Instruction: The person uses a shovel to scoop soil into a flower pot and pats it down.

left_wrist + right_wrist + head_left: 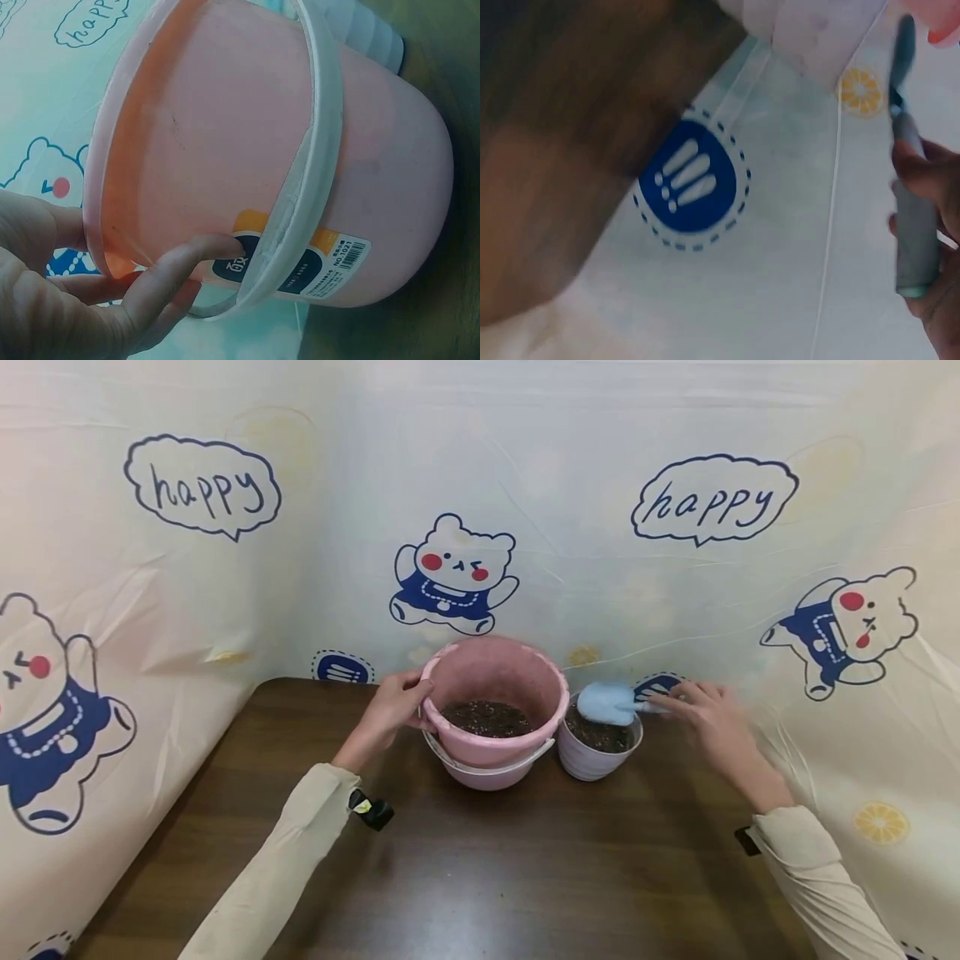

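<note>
A pink bucket (pixel 510 750) with dark soil (pixel 489 718) inside stands on the table, its pale handle (pixel 324 127) folded down in front. My left hand (pixel 390 710) grips the bucket's left rim, thumb and fingers on either side of the wall. Close by on the right is a small white flowerpot (pixel 592 764), also holding dark soil. Over that pot's mouth is the blade of a light blue trowel (pixel 603 703). My right hand (pixel 708 722) holds the trowel by its grip (pixel 916 232), to the right of the pot. Motion blurs this hand somewhat.
The brown wooden table (pixel 480 877) extends in front of the bucket and pot. A pale cloth (pixel 570 460) with bear prints hangs behind and along both sides, close behind the bucket. A label (pixel 337 259) is stuck to the bucket's side.
</note>
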Demonstrator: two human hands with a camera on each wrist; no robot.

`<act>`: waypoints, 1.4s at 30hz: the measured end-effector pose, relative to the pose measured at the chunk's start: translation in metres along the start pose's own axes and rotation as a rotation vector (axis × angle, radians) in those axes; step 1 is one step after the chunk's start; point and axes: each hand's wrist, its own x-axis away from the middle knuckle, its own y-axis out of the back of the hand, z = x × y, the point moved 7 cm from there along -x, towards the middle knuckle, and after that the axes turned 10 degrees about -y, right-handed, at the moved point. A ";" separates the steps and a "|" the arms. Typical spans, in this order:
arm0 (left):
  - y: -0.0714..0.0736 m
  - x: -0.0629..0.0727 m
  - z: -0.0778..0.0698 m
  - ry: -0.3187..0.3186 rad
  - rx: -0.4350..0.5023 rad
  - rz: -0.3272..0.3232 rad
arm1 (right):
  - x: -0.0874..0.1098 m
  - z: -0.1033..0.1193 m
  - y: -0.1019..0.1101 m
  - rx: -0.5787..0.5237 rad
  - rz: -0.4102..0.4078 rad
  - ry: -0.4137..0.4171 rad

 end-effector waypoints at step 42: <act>-0.001 0.002 0.001 0.006 0.001 -0.010 | -0.021 -0.022 -0.027 -0.153 0.281 -0.033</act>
